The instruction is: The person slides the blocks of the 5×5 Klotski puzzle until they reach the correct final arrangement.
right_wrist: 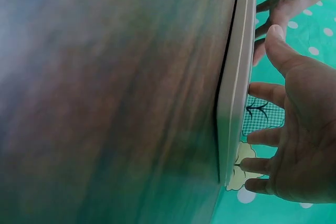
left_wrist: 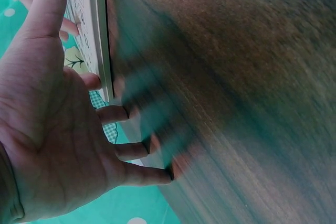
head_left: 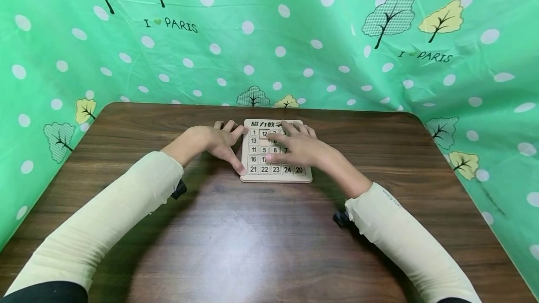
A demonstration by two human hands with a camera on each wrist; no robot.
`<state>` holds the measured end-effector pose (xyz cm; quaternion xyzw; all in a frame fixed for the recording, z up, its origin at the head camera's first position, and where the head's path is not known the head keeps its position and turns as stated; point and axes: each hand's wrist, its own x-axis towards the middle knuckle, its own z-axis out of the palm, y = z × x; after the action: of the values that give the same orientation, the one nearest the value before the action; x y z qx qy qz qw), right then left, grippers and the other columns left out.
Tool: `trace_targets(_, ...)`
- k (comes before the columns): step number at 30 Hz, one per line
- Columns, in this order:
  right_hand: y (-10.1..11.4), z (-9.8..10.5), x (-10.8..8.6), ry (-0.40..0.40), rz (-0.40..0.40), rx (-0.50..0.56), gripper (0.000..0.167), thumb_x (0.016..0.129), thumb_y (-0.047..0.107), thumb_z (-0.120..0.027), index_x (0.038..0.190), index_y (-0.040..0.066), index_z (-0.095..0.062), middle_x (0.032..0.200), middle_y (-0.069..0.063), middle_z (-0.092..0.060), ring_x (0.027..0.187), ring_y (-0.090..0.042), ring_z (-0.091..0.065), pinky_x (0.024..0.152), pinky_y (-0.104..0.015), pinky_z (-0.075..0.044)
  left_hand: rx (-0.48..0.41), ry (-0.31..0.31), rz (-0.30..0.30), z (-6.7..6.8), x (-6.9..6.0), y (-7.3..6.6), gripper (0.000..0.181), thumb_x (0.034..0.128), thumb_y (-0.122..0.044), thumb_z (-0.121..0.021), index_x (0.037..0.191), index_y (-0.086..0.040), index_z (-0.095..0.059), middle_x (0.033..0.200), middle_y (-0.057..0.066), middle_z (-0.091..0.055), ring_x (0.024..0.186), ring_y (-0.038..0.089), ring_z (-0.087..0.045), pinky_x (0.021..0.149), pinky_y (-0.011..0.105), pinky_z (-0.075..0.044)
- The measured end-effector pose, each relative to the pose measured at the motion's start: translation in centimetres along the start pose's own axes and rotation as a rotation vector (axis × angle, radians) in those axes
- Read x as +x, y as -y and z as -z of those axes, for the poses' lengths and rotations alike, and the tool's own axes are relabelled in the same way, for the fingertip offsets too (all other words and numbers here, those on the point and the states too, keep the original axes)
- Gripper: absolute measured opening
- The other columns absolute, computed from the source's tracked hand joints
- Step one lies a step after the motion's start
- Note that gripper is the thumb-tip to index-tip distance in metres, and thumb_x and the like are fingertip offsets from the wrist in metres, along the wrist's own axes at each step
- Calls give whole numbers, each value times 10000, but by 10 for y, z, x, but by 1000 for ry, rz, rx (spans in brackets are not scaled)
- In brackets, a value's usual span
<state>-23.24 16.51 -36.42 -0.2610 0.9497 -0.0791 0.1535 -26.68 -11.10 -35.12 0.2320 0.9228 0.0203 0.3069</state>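
A pale number sliding puzzle board point(head_left: 275, 177) lies flat on the table, with square numbered tiles and a line of Chinese characters along its top edge. My left hand point(head_left: 221, 141) is spread at the board's left side, its thumb on the lower left corner and index finger by the upper left edge; the other fingertips touch the table in the left wrist view. Over the board's right part is my right hand point(head_left: 305, 147), fingers extended, index fingertip at the tile row under 12. It hides several tiles. In the right wrist view its fingers point(right_wrist: 265, 137) reach to the board's surface.
The dark wooden table point(head_left: 236, 237) has a glossy light reflection in front of the board. A green cloth point(head_left: 252, 50) with white dots and trees hangs behind and at both sides. Black wrist devices point(head_left: 178, 189) show beneath the pale sleeves.
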Motion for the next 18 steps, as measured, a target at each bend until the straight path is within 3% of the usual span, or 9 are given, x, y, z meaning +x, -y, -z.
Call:
trace_targets(12,0,0,-19,17,5,-8,800,1053,765,-609,1746,406,-435,1904,-211,-139,1729,-600,-115,1367,-812,-129,1,5,-5,1,-1,0,1430,805,-837,-844,1829,-255,-34,1902,225,-47,1729,577,-96,1328,833,-227)
trace_targets(18,-12,-1,-19,-3,-19,9,832,1054,757,-616,1754,348,-434,1896,-232,-154,1736,-596,-86,1370,-805,-117,7,5,1,0,-1,0,1429,806,-845,-835,1832,-268,-26,1906,216,-40,1734,570,-95,1317,842,-241)
